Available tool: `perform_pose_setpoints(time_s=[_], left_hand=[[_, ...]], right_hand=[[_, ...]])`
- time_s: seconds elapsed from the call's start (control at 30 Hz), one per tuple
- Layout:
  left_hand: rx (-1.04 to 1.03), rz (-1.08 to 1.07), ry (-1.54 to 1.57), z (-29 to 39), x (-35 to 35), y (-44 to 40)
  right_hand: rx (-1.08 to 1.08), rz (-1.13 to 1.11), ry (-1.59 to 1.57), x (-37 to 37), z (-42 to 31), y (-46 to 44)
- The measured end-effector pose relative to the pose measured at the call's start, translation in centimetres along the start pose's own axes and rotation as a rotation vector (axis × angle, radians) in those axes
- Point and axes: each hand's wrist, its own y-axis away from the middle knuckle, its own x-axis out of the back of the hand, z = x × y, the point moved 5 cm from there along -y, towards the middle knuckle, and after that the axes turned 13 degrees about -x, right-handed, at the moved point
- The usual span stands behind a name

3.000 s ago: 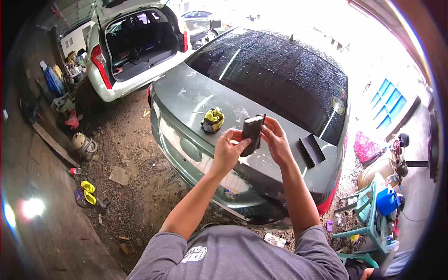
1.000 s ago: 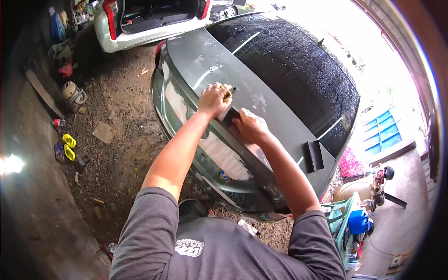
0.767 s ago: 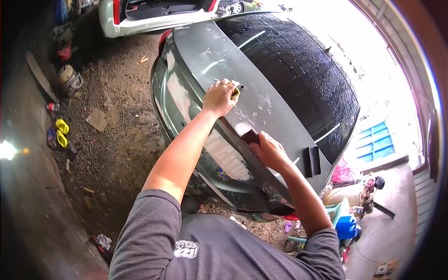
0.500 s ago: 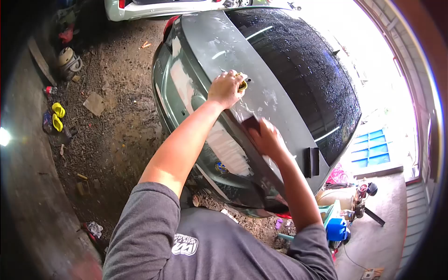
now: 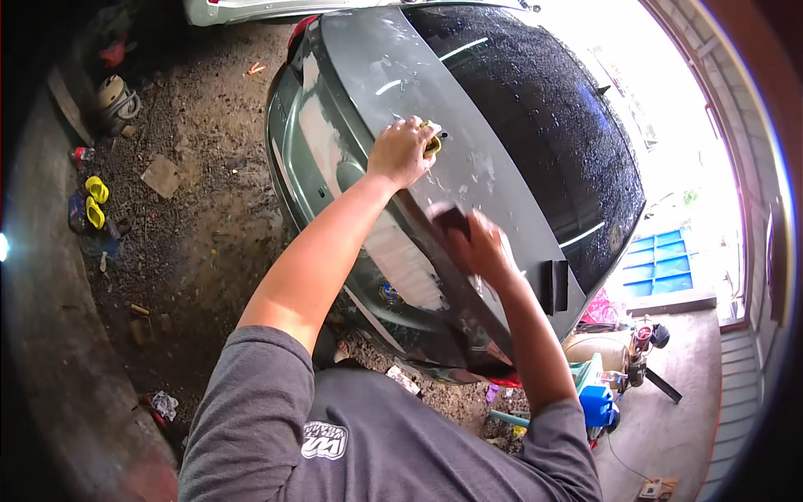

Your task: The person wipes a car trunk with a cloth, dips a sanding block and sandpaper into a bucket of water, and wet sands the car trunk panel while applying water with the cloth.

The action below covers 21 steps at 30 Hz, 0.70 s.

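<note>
The grey car trunk lid [image 5: 493,180] lies under both hands, wet and streaked with pale marks. My left hand [image 5: 400,155] is closed around a crumpled yellow sponge or cloth [image 5: 432,144], held on the lid near its rear edge. Closer to me, my right hand [image 5: 489,249] grips a dark brown piece of sandpaper [image 5: 452,224] against the lid's edge; motion blurs it, and whether a block backs it I cannot tell. Pale filler patches [image 5: 401,263] show on the rear panel below.
A black ridged block [image 5: 554,287] rests on the lid by the wet rear window [image 5: 535,117]. Yellow clogs [image 5: 96,201] and a vacuum-like canister [image 5: 111,94] are on the gravel at left. A compressor-like machine [image 5: 606,351] and blue container [image 5: 596,406] stand at right.
My right hand stays at the lid's rear edge with the sandpaper, blurred in both frames. My left hand keeps its hold on the yellow thing. The whole view has shifted slightly.
</note>
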Motion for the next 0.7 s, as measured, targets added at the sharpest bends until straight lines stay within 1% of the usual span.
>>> perform_pose_setpoints(time_s=[0.03,0.07,0.1,0.13,0.2,0.23,0.33,0.37,0.4,0.47,0.57,0.67,0.7], left_hand=[[-0.004,-0.009,-0.007,0.1,-0.1,0.0],[-0.008,-0.015,-0.017,0.1,-0.1,-0.1],[-0.009,-0.021,-0.028,0.1,0.1,0.0],[-0.007,-0.022,-0.025,0.0,0.1,0.1],[-0.005,-0.023,-0.014,0.0,0.1,-0.1],[-0.003,-0.023,-0.010,-0.1,0.2,-0.2],[0.004,-0.029,0.001,0.2,0.2,0.1],[0.005,-0.031,-0.001,0.1,0.1,0.0],[0.005,-0.032,-0.006,0.0,0.0,0.0],[-0.003,-0.025,-0.013,0.1,0.1,0.1],[-0.003,-0.032,0.004,-0.1,0.4,0.0],[0.003,-0.028,0.024,0.0,0.6,-0.1],[0.007,-0.030,0.022,0.1,0.6,-0.1]], right_hand=[[0.018,0.077,0.000,-0.2,-0.6,-2.1],[-0.085,0.038,-0.038,0.3,-1.9,-3.8],[-0.075,0.069,-0.029,0.3,-2.0,-4.1],[-0.066,0.098,-0.019,0.1,-2.1,-4.2],[-0.027,0.108,-0.020,0.0,-1.6,-0.7],[-0.034,0.052,-0.047,0.2,-1.0,1.0],[-0.016,0.020,-0.055,0.0,-0.8,0.2],[0.008,0.087,-0.049,-0.2,-1.5,-1.5],[-0.105,-0.010,-0.043,-0.2,-2.5,-3.5],[-0.171,-0.019,-0.072,0.5,-4.0,-4.3],[0.068,0.097,-0.070,0.0,-2.6,0.1],[0.085,0.060,-0.083,0.3,-2.2,0.5],[0.048,0.052,-0.044,0.1,-2.2,-1.0]])
